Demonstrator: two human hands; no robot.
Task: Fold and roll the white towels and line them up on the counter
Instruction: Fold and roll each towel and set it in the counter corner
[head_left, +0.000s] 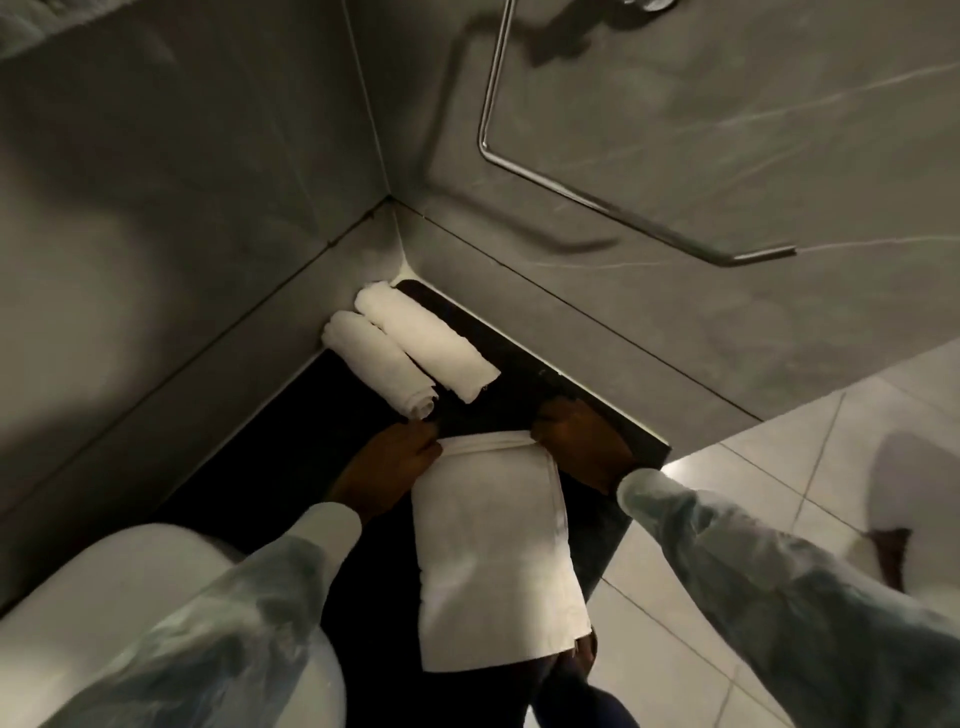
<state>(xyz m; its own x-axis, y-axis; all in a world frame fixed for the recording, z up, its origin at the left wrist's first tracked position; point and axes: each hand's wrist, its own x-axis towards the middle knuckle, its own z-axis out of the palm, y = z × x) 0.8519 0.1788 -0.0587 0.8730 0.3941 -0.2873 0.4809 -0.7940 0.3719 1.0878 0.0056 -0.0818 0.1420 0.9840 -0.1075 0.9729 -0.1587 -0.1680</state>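
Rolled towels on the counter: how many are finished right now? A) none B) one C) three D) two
D: two rolled towels lie side by side in the corner of the dark counter, while both hands, left hand and right hand, grip the far edge of a third towel, mostly flat.

A bathroom, by the look of it: grey marble-veined wall tiles (675, 130) meet in a corner, a chrome rail (597, 200) is fixed to one wall, pale floor tiles (779, 467) (glossy, large), and a white basin (104, 623) sits at lower left.

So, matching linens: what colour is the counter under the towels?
Black, or very dark, counter, seen in the head view.
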